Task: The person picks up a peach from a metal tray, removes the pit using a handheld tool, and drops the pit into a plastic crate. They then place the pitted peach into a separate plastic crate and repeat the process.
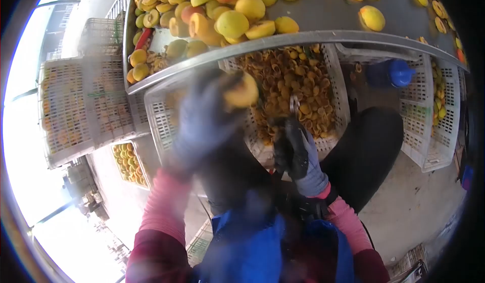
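Observation:
My left hand [204, 113], in a grey glove with a dark palm and smeared by motion, is closed on a cut yellow peach [245, 92] whose flesh side shows. To its right, my right hand [298, 154], gloved the same way, is wrapped round a small tool with a metal loop tip [294, 103] that points up and away from me. The tool's handle is hidden in the fist. Both hands are over a white plastic crate [341, 88] heaped with brown peach pits and scraps [288, 76], in front of my knees.
A metal table [323, 17] with a raised rim holds whole and halved peaches; a red-handled object [144, 39] lies at its left. Stacked crates [83, 96] stand left, with a fruit-filled crate [130, 164] on the floor. Right are a blue bottle [399, 74] and white crates [424, 131].

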Available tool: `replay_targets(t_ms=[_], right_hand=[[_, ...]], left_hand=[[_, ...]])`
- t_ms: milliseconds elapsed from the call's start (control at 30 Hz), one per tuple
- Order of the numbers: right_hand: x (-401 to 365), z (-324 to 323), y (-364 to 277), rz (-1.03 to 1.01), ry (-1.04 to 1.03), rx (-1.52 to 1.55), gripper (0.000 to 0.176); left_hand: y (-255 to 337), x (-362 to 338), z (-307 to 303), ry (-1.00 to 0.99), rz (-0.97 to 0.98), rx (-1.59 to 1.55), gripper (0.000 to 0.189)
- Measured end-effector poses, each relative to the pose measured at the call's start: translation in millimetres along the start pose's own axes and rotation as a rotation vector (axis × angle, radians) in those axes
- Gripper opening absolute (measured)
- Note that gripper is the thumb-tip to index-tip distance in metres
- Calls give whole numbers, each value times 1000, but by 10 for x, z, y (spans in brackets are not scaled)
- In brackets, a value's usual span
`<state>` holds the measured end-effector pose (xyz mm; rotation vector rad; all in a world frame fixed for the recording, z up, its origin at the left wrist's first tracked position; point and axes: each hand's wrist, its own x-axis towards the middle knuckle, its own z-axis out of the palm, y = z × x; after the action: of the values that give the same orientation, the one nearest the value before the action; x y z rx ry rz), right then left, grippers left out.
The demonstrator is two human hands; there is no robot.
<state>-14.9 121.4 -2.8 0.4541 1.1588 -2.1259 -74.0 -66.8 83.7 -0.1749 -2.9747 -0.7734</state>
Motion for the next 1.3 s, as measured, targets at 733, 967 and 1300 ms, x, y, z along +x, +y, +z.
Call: replay_targets(t_ms=[733, 967, 1300], right_hand=[[-399, -71, 226, -620, 5, -893, 38], [-500, -1, 113, -560, 50, -768, 38], [-429, -209, 347, -720, -6, -820, 33]], left_hand=[[522, -753, 809, 175, -538, -934, 39], [661, -771, 863, 247, -382, -772, 36], [424, -786, 901, 83, -139, -529, 23]])
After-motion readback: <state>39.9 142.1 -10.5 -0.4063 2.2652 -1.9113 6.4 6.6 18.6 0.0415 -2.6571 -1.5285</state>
